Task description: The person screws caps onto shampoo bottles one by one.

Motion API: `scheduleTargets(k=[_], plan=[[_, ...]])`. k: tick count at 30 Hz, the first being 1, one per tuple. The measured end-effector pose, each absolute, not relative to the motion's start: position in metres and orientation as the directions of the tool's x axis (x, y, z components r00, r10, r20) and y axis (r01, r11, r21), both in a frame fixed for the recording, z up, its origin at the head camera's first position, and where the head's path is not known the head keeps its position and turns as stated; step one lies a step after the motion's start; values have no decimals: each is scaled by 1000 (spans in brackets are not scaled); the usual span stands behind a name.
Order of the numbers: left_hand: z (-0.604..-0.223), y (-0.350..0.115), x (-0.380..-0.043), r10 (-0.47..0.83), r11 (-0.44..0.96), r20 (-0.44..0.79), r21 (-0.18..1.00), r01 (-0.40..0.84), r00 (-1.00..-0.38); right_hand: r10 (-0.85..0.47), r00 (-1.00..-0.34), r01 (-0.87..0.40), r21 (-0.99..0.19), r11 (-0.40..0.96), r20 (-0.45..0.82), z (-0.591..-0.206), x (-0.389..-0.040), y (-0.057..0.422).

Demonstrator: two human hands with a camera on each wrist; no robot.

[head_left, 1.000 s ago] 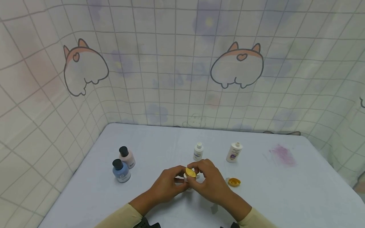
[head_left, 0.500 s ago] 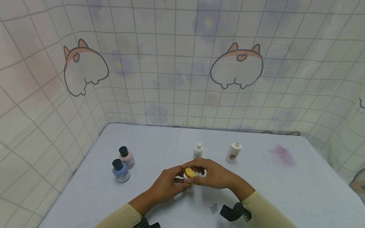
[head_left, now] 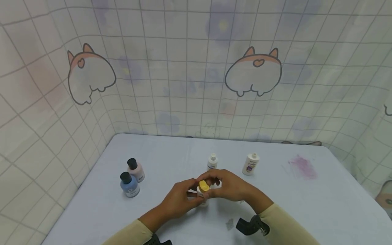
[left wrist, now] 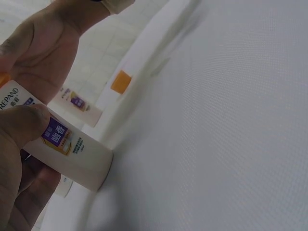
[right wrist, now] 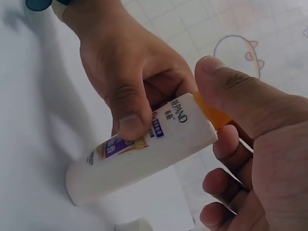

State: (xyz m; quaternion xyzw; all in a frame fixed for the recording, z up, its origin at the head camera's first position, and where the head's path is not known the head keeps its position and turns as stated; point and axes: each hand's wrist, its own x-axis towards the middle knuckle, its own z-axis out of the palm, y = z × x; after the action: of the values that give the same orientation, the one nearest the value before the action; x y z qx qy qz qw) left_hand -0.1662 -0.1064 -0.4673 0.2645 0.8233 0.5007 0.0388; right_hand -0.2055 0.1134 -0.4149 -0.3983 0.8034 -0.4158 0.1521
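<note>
1. Left hand [head_left: 178, 198] clamped round the white bottle [right wrist: 144, 154], thumb across the label. Right wrist view shows that label and the "REPAND" lettering side-on; in head view the hands hide most of it.
2. Right hand [right wrist: 284, 132]: thumb and forefinger pinch the orange cap [right wrist: 213, 111] at the bottle's top; other fingers curled, off the bottle. Right wrist view only for that detail.
3. Bottle sits between both hands, base down at the table [head_left: 190, 226]; contact unclear.
4. Left wrist view only: loose orange cap [left wrist: 121, 82] on the table. In head view the right arm covers that area.
5. Head view only: blue bottle [head_left: 130, 187] and pink bottle [head_left: 136, 172], black caps, side by side left; pink smear [head_left: 303, 167] far right.
</note>
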Motion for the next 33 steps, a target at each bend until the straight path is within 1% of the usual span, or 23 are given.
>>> scheduleTargets(k=[5, 8, 13, 19, 23, 29, 33], plan=[[-467, -106, -166, 469, 347, 206, 851, 394, -859, -705, -706, -452, -806, 381, 62, -419, -203, 111], [-467, -105, -166, 463, 343, 209, 854, 391, -862, -670, -740, -427, -817, 388, 69, -421, -200, 109], [-467, -105, -166, 461, 336, 215, 856, 394, -861, -621, -779, -389, -843, 370, 88, -426, -195, 105], [-469, -105, -167, 457, 351, 228, 842, 410, -860, -557, -827, -361, -831, 423, 76, -429, -190, 100], [-469, -106, -167, 458, 361, 217, 841, 403, -862, -575, -814, -391, -812, 433, 85, -431, -189, 102], [-470, -105, -166, 468, 354, 216, 842, 406, -857, -667, -736, -451, -815, 363, 110, -429, -191, 112], [-470, -105, -166, 464, 369, 212, 836, 405, -860, -685, -721, -461, -809, 364, 102, -428, -192, 115]])
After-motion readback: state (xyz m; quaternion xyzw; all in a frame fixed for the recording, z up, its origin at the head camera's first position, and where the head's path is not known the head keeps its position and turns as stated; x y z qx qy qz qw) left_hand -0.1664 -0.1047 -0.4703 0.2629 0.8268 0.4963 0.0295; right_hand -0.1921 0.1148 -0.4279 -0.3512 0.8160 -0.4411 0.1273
